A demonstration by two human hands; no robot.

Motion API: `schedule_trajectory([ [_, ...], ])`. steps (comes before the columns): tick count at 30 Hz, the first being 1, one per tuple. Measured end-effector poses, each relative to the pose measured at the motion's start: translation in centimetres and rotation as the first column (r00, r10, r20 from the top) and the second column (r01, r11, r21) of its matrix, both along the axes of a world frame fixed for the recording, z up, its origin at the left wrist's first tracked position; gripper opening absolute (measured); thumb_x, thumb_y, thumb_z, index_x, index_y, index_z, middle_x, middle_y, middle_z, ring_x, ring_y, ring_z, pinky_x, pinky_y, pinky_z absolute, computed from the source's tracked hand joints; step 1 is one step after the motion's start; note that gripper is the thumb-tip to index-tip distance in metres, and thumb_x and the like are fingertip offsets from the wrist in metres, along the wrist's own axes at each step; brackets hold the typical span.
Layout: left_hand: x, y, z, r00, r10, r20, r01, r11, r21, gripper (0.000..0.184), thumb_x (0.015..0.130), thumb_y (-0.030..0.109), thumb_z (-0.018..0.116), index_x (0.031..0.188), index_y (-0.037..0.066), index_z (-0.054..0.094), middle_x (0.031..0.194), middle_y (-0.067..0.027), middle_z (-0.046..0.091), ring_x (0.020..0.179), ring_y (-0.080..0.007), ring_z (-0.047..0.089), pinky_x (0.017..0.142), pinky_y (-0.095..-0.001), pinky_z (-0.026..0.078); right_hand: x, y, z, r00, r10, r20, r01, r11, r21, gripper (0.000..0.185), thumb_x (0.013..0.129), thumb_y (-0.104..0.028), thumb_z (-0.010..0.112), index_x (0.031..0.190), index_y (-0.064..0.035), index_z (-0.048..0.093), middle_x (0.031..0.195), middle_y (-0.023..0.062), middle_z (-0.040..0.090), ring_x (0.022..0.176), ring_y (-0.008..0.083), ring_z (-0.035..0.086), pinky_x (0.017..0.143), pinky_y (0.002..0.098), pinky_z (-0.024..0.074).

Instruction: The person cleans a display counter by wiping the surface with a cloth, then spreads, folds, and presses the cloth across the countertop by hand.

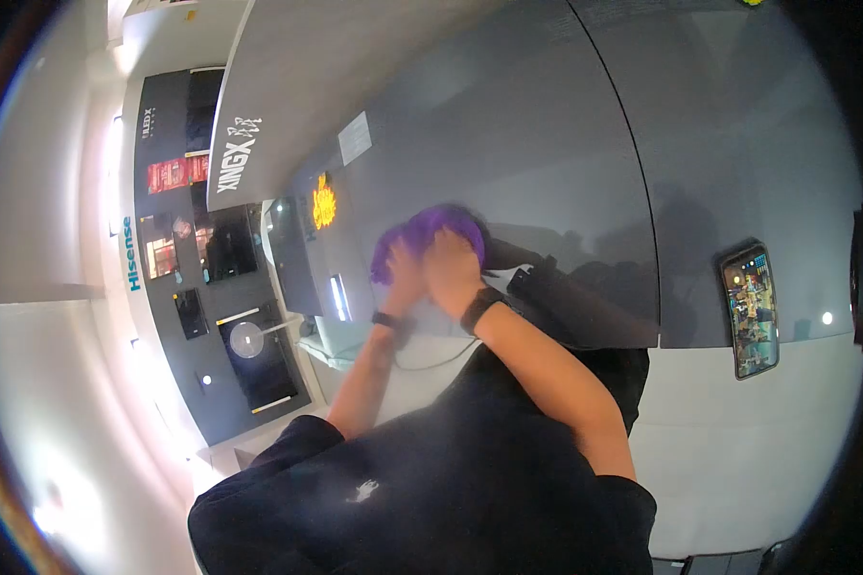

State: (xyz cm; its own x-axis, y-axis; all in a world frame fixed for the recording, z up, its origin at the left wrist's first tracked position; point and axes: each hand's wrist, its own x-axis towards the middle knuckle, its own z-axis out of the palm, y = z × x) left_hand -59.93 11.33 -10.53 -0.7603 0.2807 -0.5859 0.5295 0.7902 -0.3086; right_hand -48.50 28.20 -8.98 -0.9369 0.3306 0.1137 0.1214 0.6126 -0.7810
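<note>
My left hand (407, 276) and my right hand (451, 266) are side by side over a dark grey counter (547, 182). Both are closed on a purple thing (460, 227) that looks soft and has two rounded lobes. Motion smears my fingers, and the hands cover part of its middle, so whether it is one piece or two I cannot tell. A dark band circles each wrist. Its shadow and my arms' shadows fall on the counter to the right.
A phone (754, 311) with a lit screen lies at the counter's near right edge. A white card (355, 139) and a yellow sticker (324, 201) are on the counter beyond my hands. A grey panel (288, 96) with lettering rises at the upper left. Dark display screens stand farther left.
</note>
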Motion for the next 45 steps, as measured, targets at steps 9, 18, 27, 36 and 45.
schedule_trajectory([
  [9, 7.4, -2.9, -0.2, 0.988, -0.133, -0.083, 0.15, 0.956, 0.253, 0.094, 0.089, 0.054, 0.058, 0.151, -0.004, 0.018, 0.158, -0.0359, 0.005, 0.147, -0.0524, 0.0, 0.114, -0.0685, 0.005, 5.3, 0.1, 0.2, 0.995, 0.095, -0.03, -0.094, 0.995, 0.015, 0.024, 0.079, -0.014, 0.062, 0.096, -0.0005, 0.07, 0.125, 0.0212, 0.059, 0.13, 0.0363, 0.049, 0.106, 0.0453, 0.0421],
  [18, 1.6, 1.2, 0.3, 0.999, -0.039, 0.009, 0.039, 0.998, -0.039, 0.101, 0.09, 0.055, 0.058, 0.153, -0.007, 0.009, 0.159, -0.0341, 0.005, 0.147, -0.0523, -0.002, 0.113, -0.0702, 0.003, 2.2, 0.8, 0.3, 0.998, 0.052, -0.035, -0.055, 0.994, -0.094, 0.027, 0.084, -0.013, 0.056, 0.103, 0.0003, 0.07, 0.124, 0.0211, 0.064, 0.123, 0.0345, 0.056, 0.106, 0.0431, 0.0418],
  [27, 5.0, -2.1, -0.6, 0.968, -0.211, -0.136, 0.235, 0.95, 0.206, 0.095, 0.091, 0.05, 0.059, 0.151, -0.009, 0.016, 0.158, -0.0343, 0.013, 0.147, -0.0506, 0.007, 0.117, -0.0631, 0.006, 2.8, 0.8, 0.3, 0.99, 0.14, 0.029, -0.139, 0.989, -0.047, 0.028, 0.085, -0.015, 0.057, 0.105, -0.0002, 0.069, 0.131, 0.0221, 0.058, 0.126, 0.0349, 0.053, 0.108, 0.0447, 0.0397],
  [36, 6.0, 0.0, 0.4, 0.987, -0.145, -0.065, 0.157, 0.956, 0.246, 0.081, 0.09, 0.052, 0.057, 0.152, 0.009, 0.029, 0.158, -0.034, 0.01, 0.145, -0.0571, 0.006, 0.111, -0.073, 0.009, 4.3, 0.3, -0.4, 0.996, 0.021, -0.081, -0.03, 0.993, -0.116, 0.018, 0.08, -0.014, 0.059, 0.094, -0.0054, 0.065, 0.107, 0.0154, 0.064, 0.112, 0.0315, 0.06, 0.095, 0.0415, 0.0484],
  [45, 1.7, 3.1, 1.0, 0.988, -0.144, -0.063, 0.155, 0.962, 0.226, 0.086, 0.091, 0.051, 0.057, 0.152, -0.001, 0.027, 0.158, -0.0332, 0.014, 0.146, -0.0537, 0.01, 0.113, -0.0697, 0.007, 0.5, 1.5, -0.1, 0.998, -0.03, -0.049, 0.032, 0.998, 0.053, 0.016, 0.084, -0.012, 0.057, 0.094, -0.0052, 0.067, 0.103, 0.0145, 0.066, 0.11, 0.0298, 0.06, 0.093, 0.0402, 0.0489],
])
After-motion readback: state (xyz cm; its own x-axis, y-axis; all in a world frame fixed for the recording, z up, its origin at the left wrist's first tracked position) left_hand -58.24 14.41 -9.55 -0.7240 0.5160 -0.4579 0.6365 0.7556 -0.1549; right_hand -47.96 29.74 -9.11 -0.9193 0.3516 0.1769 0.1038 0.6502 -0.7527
